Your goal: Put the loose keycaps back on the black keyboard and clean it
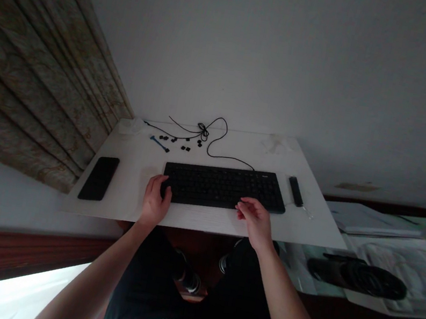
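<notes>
A black keyboard (224,187) lies on the white desk, its cable running off the back edge. My left hand (156,199) holds the keyboard's left end, thumb at the front corner and fingers curled by the side. At the front edge, right of the middle, my right hand (255,220) has thumb and index finger pinched together. Whatever is between those fingertips is too small and dark to make out against the keyboard. Several loose black keycaps (185,148) are scattered behind the keyboard, near a slim blue tool (158,143).
A coiled black cable (203,131) lies at the back of the desk (203,218). At the left is a black phone (98,178); on the right, a black handle with thin wire prongs (295,191). A curtain (50,56) borders the left. A dark cylindrical object (356,277) sits lower right.
</notes>
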`<action>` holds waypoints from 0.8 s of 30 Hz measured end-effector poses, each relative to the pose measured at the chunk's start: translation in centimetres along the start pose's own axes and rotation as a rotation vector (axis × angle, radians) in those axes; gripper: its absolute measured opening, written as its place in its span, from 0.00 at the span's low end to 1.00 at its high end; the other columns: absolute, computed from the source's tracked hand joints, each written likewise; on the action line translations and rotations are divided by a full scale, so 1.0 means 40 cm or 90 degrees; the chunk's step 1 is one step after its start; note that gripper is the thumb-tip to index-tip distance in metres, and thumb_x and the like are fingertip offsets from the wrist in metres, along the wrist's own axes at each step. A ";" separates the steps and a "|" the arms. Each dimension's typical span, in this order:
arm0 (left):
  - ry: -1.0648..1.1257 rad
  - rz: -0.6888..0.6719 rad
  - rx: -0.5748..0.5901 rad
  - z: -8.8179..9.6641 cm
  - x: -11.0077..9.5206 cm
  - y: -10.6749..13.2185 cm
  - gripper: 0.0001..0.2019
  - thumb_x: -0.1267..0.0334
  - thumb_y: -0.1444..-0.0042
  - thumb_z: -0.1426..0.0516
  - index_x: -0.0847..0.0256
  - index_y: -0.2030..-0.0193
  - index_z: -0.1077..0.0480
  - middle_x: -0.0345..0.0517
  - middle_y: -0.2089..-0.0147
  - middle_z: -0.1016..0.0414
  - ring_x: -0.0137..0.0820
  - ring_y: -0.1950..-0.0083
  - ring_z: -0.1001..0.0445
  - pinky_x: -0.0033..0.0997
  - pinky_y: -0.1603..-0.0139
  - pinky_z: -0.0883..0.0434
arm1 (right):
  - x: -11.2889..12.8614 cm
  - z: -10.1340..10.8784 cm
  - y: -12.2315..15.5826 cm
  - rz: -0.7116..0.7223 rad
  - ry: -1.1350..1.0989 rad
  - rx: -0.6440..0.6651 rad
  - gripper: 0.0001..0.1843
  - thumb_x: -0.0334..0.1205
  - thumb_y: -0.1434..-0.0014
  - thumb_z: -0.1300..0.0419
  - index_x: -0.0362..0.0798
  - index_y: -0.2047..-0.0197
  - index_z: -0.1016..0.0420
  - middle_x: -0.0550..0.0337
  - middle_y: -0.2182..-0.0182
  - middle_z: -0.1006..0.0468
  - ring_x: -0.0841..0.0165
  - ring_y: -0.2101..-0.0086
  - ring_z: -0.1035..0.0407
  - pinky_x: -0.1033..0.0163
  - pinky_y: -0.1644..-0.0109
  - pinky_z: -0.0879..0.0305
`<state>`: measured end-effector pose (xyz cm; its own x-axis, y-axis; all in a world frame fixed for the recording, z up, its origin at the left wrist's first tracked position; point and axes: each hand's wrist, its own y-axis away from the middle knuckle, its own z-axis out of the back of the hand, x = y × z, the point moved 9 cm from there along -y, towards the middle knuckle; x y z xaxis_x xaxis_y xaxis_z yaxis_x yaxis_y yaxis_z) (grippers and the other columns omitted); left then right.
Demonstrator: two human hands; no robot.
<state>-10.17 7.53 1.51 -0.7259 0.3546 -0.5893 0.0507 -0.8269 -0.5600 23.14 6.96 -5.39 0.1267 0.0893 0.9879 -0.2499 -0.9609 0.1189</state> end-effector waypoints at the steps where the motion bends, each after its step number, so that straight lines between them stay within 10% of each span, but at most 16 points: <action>1: 0.006 0.006 0.001 0.000 0.003 -0.001 0.15 0.67 0.35 0.48 0.60 0.42 0.35 0.56 0.47 0.30 0.41 0.42 0.28 0.48 0.41 0.28 | -0.001 0.000 0.000 0.000 0.004 0.002 0.21 0.53 0.52 0.27 0.50 0.59 0.21 0.58 0.72 0.19 0.68 0.75 0.30 0.61 0.72 0.31; 24: -0.012 -0.041 0.011 -0.008 -0.014 -0.004 0.14 0.69 0.37 0.47 0.59 0.45 0.34 0.55 0.48 0.29 0.41 0.43 0.27 0.50 0.41 0.27 | 0.001 -0.006 0.002 0.009 0.015 0.003 0.23 0.52 0.55 0.26 0.48 0.61 0.24 0.63 0.75 0.23 0.70 0.76 0.31 0.63 0.71 0.34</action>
<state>-9.58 7.61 1.75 -0.7399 0.3988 -0.5418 -0.0078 -0.8104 -0.5858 22.91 6.94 -5.30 0.1000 0.0815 0.9916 -0.2471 -0.9634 0.1041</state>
